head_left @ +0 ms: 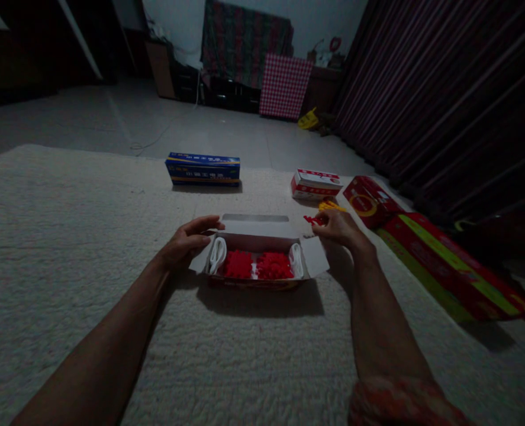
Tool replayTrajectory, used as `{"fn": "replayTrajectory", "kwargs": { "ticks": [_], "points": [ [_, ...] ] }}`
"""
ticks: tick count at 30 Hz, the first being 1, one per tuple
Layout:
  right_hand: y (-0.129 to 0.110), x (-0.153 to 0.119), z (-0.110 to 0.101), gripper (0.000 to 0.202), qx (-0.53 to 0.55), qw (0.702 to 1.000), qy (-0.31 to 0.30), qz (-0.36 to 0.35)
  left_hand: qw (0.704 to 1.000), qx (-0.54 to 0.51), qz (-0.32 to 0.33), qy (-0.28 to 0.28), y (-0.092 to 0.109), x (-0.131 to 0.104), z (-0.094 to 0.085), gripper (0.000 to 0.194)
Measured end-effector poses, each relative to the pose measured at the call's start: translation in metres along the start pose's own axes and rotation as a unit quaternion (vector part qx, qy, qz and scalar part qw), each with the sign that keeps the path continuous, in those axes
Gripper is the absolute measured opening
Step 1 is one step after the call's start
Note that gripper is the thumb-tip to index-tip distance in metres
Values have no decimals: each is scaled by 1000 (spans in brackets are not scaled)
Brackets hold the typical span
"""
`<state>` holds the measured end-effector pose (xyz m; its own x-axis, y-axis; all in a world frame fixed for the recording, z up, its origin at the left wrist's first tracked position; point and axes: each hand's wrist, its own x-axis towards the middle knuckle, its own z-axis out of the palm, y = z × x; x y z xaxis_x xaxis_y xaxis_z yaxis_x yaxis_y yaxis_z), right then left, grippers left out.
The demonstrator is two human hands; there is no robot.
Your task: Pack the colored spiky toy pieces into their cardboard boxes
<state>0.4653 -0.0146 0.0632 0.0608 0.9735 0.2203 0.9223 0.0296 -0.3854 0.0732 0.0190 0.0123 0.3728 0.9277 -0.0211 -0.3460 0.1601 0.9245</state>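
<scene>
An open box [255,284] with its white flaps spread lies in front of me. Inside are two clusters of red pieces [274,265], with a white coiled item [218,255] at the left end and another [296,260] at the right end. My left hand [186,242] is at the box's left flap, thumb and fingers apart and nothing held between them. Beyond the right flap, my right hand [340,229] pinches a small red piece [312,220]. Yellow pieces [331,206] lie just behind that hand.
A blue box [203,170] stands at the back of the pale mat [253,349]. Behind my right hand is a red and white box [316,184]. Farther right are a dark red box [371,201] and a long red and green box [455,266], near purple curtains [422,89].
</scene>
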Motion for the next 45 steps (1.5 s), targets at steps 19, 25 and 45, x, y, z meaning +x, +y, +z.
{"fn": "replayTrajectory", "kwargs": {
  "ticks": [19, 25, 45],
  "points": [
    [-143, -58, -23, 15, -167, 951, -195, -174, 1000, 6, -8, -2, 0, -2, 0, 47],
    [-135, -57, -15, 17, -172, 949, -195, -180, 1000, 6, -6, 3, 2, -3, 3, 46],
    [-80, -53, -2, 28, 182, 942, 278, -35, 998, 44, 45, 6, 10, -2, 3, 43]
  ]
}}
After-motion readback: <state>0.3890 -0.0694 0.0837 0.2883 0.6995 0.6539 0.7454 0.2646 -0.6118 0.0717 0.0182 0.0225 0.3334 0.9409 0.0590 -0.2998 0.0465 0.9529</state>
